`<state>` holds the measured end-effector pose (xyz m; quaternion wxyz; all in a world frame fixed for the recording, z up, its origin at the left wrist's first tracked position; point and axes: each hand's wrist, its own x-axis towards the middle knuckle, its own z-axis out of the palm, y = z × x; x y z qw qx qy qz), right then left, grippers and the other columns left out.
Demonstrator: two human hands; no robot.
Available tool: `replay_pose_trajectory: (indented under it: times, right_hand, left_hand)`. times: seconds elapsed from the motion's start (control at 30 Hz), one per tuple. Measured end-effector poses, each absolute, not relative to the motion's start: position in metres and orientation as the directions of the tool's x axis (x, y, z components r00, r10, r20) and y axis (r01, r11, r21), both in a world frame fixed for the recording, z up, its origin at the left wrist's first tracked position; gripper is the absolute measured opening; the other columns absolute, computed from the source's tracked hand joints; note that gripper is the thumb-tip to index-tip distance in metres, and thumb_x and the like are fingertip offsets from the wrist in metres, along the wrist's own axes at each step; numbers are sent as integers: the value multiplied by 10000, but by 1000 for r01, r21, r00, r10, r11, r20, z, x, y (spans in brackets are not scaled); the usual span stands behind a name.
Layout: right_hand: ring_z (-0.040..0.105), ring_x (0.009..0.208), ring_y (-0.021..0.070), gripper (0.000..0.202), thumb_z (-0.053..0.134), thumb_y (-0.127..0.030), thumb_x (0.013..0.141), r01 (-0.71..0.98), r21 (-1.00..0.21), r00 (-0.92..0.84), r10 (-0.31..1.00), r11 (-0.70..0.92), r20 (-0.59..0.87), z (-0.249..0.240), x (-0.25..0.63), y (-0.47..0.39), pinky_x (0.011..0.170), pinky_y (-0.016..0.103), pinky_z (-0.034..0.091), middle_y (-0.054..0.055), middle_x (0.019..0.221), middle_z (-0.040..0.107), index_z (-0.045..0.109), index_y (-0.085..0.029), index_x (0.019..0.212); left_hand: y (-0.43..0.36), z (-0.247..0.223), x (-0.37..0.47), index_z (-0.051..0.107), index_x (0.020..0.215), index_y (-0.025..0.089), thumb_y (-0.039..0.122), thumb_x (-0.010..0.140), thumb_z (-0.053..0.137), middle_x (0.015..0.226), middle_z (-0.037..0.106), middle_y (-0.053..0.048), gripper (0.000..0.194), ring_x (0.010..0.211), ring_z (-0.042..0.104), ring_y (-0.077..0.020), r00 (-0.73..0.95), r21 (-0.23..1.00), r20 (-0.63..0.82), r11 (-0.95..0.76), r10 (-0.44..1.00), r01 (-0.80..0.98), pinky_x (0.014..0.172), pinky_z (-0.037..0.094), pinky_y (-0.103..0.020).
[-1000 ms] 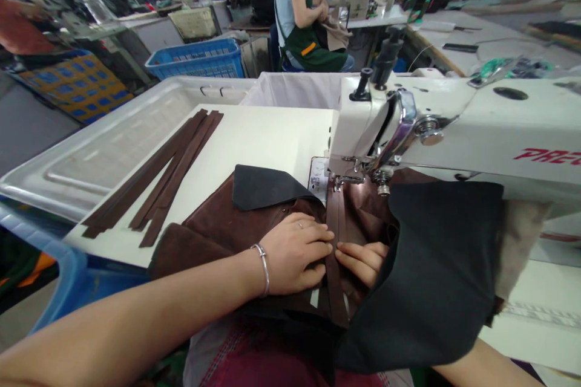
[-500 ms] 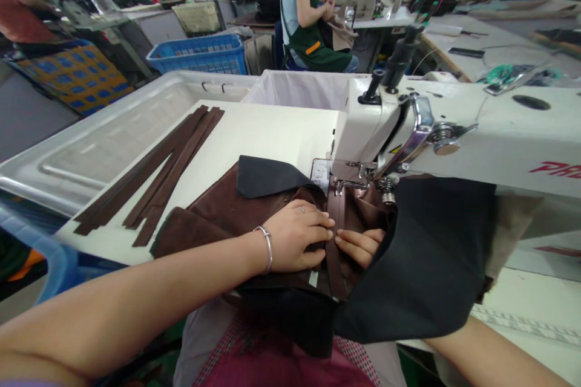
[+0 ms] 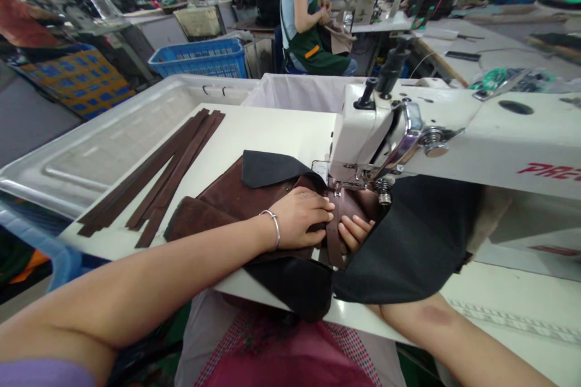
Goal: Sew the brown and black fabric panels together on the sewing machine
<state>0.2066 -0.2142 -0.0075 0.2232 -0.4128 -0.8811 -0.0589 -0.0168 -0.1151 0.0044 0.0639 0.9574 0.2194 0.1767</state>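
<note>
A brown leather piece with black lining (image 3: 267, 168), perhaps a bag, lies under the presser foot (image 3: 336, 188) of a white sewing machine (image 3: 363, 127). Down its middle a narrow brown strip (image 3: 333, 242) runs from the foot toward me. My left hand (image 3: 302, 216) rests palm down on the leather, its fingertips at the strip's left edge. Right of the strip, the fingers of my right hand (image 3: 355, 231) lie stretched on the leather. A large black flap (image 3: 417, 248) covers the rest of that hand, thumb included.
Several brown strips (image 3: 158, 175) lie on the white table (image 3: 272, 127) at left. Beyond are a clear plastic tub (image 3: 59, 160) and a white-lined bin (image 3: 290, 92). A blue basket (image 3: 200, 57) stands farther back. A co-worker in a green apron (image 3: 308, 36) sits behind the machine.
The leather piece and its black lining have moved away from me, toward the foot, baring the table's front edge. My right fingers have drawn slightly off the strip and spread.
</note>
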Motion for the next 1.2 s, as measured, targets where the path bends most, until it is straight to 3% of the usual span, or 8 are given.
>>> replay_pose_trajectory:
  times: [0.2, 0.37, 0.5, 0.67, 0.73, 0.8, 1.0, 1.2]
  right_hand:
    - [620, 633, 160, 180, 482, -245, 897, 642, -225, -633, 673, 733, 383, 61, 221, -271, 514, 276, 521, 6, 799, 685, 656, -289, 894]
    - [619, 999, 197, 220, 439, -203, 936, 693, -221, -596, 718, 686, 361, 63, 221, -221, 864, 335, 533, 68, 1141, 646, 608, -200, 1078]
    - [627, 897, 186, 224, 472, -219, 931, 717, -249, -622, 759, 651, 194, 29, 212, -188, 802, 344, 541, 55, 1003, 663, 612, -193, 1104]
    - [576, 910, 205, 267, 563, -306, 898, 744, -188, -585, 761, 641, 282, 12, 205, -194, 763, 336, 515, 66, 988, 633, 631, -204, 1135]
    - [564, 877, 199, 202, 531, -272, 916, 745, -163, -582, 750, 646, 315, 11, 202, -196, 753, 338, 489, 60, 937, 638, 655, -202, 1060]
    - [556, 858, 198, 171, 506, -250, 925, 741, -168, -578, 744, 651, 336, 10, 200, -194, 758, 350, 466, 60, 899, 640, 659, -191, 972]
    - [548, 824, 195, 150, 463, -246, 938, 755, -316, -471, 810, 575, 349, 7, 199, -183, 779, 355, 459, 69, 877, 620, 592, -174, 917]
    - [548, 839, 204, 140, 447, -247, 947, 764, -323, -454, 821, 558, 345, 8, 198, -182, 790, 364, 462, 68, 885, 612, 572, -186, 925]
  left_hand:
    - [-130, 22, -12, 637, 1046, 165, 248, 903, 501, 1131, 643, -110, 214, 1080, 562, -227, 931, 94, 135, -940, 338, 328, 963, 397, -381]
    - [-138, 32, -4, 652, 989, 140, 367, 914, 495, 1014, 654, -118, 287, 995, 583, -238, 885, 164, 90, -883, 456, 439, 888, 423, -372]
    - [-127, 26, -6, 683, 888, 127, 346, 994, 310, 877, 647, -90, 445, 874, 588, -193, 798, 326, 117, -782, 591, 531, 802, 441, -325]
    - [-122, 21, -12, 684, 912, 151, 340, 978, 369, 894, 645, -77, 373, 894, 582, -184, 796, 454, 173, -764, 580, 458, 837, 431, -327]
    - [-125, 22, -15, 658, 1000, 172, 403, 886, 546, 1004, 649, -70, 280, 976, 573, -202, 823, 464, 185, -786, 537, 409, 892, 417, -348]
    - [-128, 25, -17, 616, 1088, 187, 420, 746, 697, 1101, 632, -65, 421, 1045, 549, -232, 845, 441, 165, -804, 509, 398, 933, 398, -381]
    - [-126, 26, -13, 620, 1043, 137, 272, 933, 435, 1042, 643, -97, 254, 1016, 564, -219, 821, 378, 127, -792, 557, 479, 895, 408, -362]
    - [-120, 21, -10, 627, 1021, 148, 286, 860, 539, 993, 650, -71, 229, 976, 581, -214, 802, 425, 146, -769, 579, 477, 876, 425, -343]
